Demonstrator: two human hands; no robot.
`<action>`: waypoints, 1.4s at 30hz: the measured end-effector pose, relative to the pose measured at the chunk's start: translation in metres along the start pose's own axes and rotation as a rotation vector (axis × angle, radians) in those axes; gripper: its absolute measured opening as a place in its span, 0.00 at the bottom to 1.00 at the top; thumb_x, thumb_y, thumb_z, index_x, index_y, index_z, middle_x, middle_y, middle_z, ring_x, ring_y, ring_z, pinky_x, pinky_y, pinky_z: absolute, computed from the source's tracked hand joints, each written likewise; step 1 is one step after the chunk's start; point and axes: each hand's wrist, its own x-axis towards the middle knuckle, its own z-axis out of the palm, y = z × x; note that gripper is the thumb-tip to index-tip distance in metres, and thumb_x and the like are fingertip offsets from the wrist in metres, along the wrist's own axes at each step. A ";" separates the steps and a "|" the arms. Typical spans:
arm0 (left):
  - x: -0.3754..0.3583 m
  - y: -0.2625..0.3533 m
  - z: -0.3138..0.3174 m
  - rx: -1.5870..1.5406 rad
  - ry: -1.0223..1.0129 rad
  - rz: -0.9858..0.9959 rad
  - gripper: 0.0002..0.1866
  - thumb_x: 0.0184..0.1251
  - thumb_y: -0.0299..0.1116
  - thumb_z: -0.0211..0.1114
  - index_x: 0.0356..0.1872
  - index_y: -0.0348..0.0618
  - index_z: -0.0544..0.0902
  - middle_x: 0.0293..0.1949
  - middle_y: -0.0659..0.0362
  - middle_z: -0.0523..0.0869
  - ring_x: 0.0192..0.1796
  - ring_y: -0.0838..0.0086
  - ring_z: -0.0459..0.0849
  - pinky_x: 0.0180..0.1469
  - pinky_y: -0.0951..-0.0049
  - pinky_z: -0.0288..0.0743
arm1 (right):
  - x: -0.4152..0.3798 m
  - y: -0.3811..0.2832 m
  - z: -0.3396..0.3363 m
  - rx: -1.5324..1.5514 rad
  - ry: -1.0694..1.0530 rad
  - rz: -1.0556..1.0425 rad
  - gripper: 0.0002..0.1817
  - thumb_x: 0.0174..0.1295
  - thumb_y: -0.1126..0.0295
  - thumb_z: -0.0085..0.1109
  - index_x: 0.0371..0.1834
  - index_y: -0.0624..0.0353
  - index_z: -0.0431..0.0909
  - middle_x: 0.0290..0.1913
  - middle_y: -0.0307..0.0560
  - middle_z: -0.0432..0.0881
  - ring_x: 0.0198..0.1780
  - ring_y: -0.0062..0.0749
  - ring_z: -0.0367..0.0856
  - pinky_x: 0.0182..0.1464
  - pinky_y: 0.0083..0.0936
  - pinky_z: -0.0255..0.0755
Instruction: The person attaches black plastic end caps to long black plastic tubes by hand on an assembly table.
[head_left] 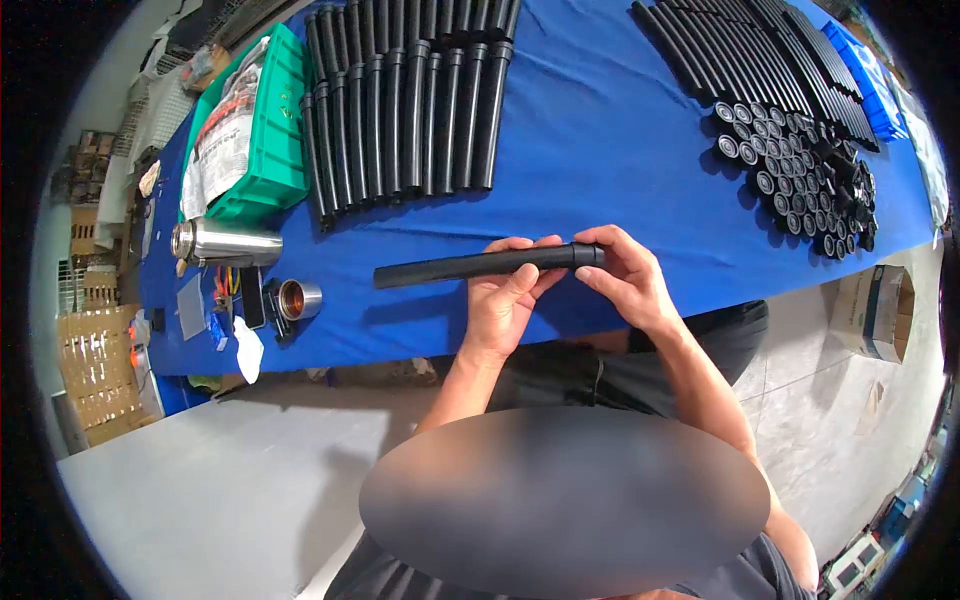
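Note:
A black plastic tube [430,271] is held level above the blue cloth, its plain end pointing left. My left hand [500,310] wraps around the tube near its middle, thumb on top. At the right end, my right hand [630,282] pinches a wider black end cap [587,257] between thumb and fingers. The cap sits in line with the tube, right at its end. Farther up the table, rows of similar black tubes with wider ends [415,120] lie side by side.
Plain black tubes [740,50] and a cluster of round black caps [790,180] lie at the right. A green crate [275,130] stands left, near a steel flask [235,245], a metal cup [300,298] and a phone [251,297]. The blue tablecloth [590,110] covers the table.

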 end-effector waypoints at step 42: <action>0.008 0.014 -0.026 -0.201 -0.097 0.043 0.15 0.73 0.23 0.68 0.58 0.44 0.82 0.63 0.45 0.85 0.74 0.48 0.77 0.74 0.46 0.78 | 0.011 -0.018 0.004 -0.223 0.022 -0.126 0.19 0.64 0.71 0.74 0.55 0.64 0.81 0.39 0.47 0.85 0.34 0.26 0.85 0.37 0.26 0.79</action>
